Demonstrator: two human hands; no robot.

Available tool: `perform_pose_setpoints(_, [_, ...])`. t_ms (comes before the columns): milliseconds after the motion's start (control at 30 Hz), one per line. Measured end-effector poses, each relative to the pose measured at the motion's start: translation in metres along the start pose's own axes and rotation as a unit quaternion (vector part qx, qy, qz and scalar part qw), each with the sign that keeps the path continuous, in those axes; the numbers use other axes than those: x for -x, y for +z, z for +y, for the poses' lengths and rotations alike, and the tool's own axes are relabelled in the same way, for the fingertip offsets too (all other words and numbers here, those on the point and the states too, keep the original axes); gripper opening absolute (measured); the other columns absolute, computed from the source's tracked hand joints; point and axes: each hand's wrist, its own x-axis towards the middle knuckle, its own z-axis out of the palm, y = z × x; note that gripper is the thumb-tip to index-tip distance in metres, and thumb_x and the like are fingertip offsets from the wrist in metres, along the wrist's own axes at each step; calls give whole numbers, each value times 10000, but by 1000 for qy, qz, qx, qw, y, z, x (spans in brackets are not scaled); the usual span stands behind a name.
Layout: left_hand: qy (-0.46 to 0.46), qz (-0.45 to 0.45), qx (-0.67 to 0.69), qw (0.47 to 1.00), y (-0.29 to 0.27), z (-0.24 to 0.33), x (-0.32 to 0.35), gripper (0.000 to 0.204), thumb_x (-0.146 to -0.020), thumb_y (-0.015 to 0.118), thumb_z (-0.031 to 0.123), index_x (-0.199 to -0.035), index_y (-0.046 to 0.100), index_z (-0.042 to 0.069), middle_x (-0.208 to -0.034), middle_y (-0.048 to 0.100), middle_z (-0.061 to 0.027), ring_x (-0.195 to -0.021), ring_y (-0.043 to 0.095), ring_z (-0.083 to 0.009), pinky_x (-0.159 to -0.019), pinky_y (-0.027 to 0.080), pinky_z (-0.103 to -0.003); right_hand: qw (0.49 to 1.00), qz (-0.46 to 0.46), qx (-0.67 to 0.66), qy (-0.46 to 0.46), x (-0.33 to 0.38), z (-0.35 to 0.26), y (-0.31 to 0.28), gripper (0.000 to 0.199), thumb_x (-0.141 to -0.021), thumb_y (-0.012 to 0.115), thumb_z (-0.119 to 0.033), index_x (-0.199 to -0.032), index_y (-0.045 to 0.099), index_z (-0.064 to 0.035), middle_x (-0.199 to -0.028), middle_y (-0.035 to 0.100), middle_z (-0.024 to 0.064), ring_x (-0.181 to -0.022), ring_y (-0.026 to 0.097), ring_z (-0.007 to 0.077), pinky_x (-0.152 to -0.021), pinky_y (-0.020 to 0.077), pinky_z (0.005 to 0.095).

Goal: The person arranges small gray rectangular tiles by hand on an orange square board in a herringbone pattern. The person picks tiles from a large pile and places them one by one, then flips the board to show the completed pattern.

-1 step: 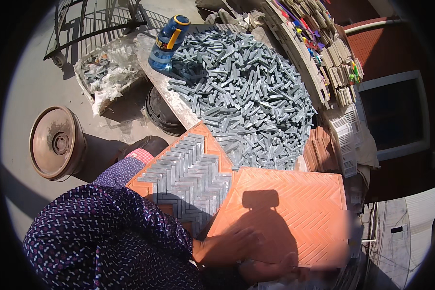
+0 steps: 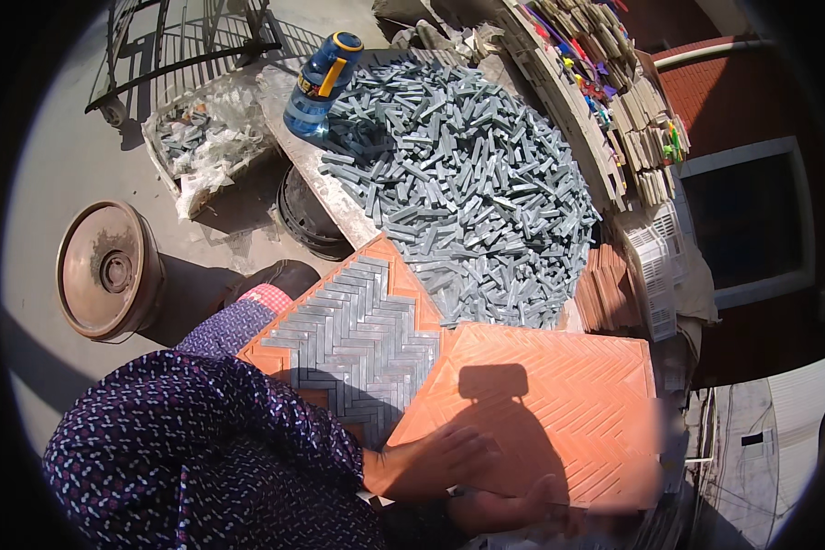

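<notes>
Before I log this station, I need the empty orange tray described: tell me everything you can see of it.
The empty orange tray is a square mould, plastic by the look, with a raised herringbone pattern of ribs across its face and no grey pieces in it. It lies flat in sunlight, right of the partly filled orange tray, below the heap of grey strips. The left hand rests flat on its near edge; the right hand is at its lower rim. A boxy shadow falls on it.
</notes>
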Motion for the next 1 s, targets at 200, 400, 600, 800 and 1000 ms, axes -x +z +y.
perform_pose_setpoints(200, [46,98,192,975,-43,-32,16,554,-837,583,113,-1351,405,5,-1335,439,-224,-1184,488,-346,-987,419,-385,1000,1,-8,27,-6,17,9,506,-901,527,-333,-1266,433,5,-1186,529,156,-1045,535,264,-869,456,415])
perform_pose_setpoints(400, [-218,66,579,783,-124,-57,37,355,-892,612,77,-1216,520,-38,-1141,607,-37,-1012,549,-85,-876,449,-257,996,5,88,25,-57,50,-51,539,-927,485,-401,-1291,429,-7,-1205,529,162,-1054,534,276,-898,439,416])
perform_pose_setpoints(600, [-315,184,536,762,-193,-80,114,466,-809,690,70,-1225,510,-40,-1136,614,-69,-1016,590,-141,-904,461,-292,906,-253,-34,337,-39,144,-83,564,-947,447,-468,-1276,461,-10,-1120,574,158,-999,563,251,-860,456,387])
perform_pose_setpoints(800, [-387,350,359,774,-245,-73,199,733,-676,741,283,-1272,450,-29,-844,571,18,-586,449,-41,-553,341,-185,896,-309,242,207,-24,268,-21,396,-864,643,-220,-1171,502,-15,-832,653,126,-734,628,224,-646,498,351])
perform_pose_setpoints(1000, [-415,441,283,744,-245,-56,246,850,-676,711,369,-1338,371,-42,-736,511,55,-502,373,-20,-558,349,-174,738,-386,551,51,-22,296,57,711,-705,776,-316,-1279,419,-96,-861,651,229,-867,617,406,-765,468,451])
